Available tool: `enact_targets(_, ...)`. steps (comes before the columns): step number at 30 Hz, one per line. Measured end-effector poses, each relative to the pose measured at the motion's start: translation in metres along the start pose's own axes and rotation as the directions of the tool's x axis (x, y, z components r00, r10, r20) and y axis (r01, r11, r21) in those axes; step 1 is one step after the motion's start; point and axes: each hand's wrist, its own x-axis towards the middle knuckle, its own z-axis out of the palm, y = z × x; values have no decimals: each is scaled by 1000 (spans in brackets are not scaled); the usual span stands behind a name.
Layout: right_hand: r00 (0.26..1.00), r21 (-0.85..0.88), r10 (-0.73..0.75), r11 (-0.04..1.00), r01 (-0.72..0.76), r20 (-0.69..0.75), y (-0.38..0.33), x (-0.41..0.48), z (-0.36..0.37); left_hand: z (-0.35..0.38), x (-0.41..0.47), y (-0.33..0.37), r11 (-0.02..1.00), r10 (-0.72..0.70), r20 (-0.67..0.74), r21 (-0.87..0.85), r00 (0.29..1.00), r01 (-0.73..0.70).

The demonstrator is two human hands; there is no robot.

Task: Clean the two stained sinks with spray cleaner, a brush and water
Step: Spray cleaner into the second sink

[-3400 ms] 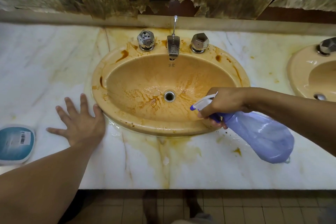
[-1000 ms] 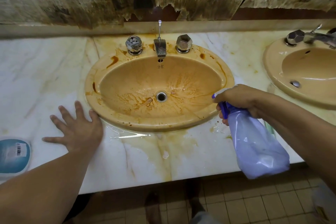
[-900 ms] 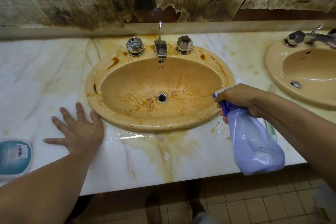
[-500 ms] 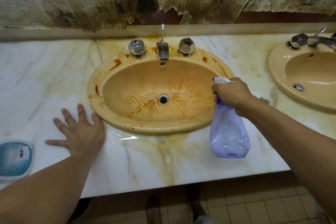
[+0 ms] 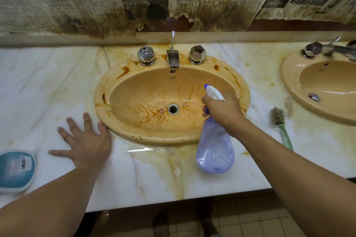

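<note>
Plainly the job is in its early part: the first sink (image 5: 146,86), set in the marble counter (image 5: 48,86) straight ahead, carries brown streaks across its bowl, round the drain (image 5: 173,109) and on its rim. The spray bottle (image 5: 214,150) hangs over the bowl's right side, gripped round the neck by the right hand (image 5: 223,109). The left hand (image 5: 84,140) lies flat, fingers spread, on the counter just beside the rim. The brush (image 5: 280,123) lies between the sinks; scrubbing, rinsing and the second sink (image 5: 289,82) remain.
</note>
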Motion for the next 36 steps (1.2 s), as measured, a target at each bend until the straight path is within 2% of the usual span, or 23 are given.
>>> enact_targets(4,992,-47,-84,995,89,96,-2,-9,10,-1,1,0,1000,-6,4,7,1000,6)
enact_targets(8,975,37,-14,999,6,221,-5,-17,21,-1,1,-1,1000,0,6,12,1000,0)
enact_targets(14,941,-115,-19,991,62,339,-1,-20,17,-1,0,-1,1000,3,7,-9,1000,-3)
enact_targets(16,956,-177,7,983,47,292,0,-18,9,-3,-1,1,1000,2,3,-21,1000,-2)
enact_targets(18,984,-239,45,971,-2,173,3,-13,-3,-3,-2,1,1000,1,8,-23,1000,-1)
enact_targets(22,991,-299,124,949,-102,56,10,-1,-28,-3,-2,1,1000,0,7,-21,1000,0)
enact_targets(24,986,-312,153,942,-127,60,14,0,-35,-3,-2,1,1000,0,9,-19,1000,0)
enact_targets(26,974,-312,190,939,-144,122,15,-3,-38,-4,-2,1,1000,3,10,-12,1000,-3)
enact_targets(30,957,-209,223,961,-183,188,20,-12,-34,-5,-2,2,1000,-4,17,-8,1000,4)
enact_targets(34,981,-179,140,977,-115,132,23,-28,-34,-6,-1,0,1000,6,29,-13,1000,-6)
enact_targets(36,986,-216,81,975,-48,145,23,-39,-36,-7,-2,-2,999,17,40,-28,999,-16)
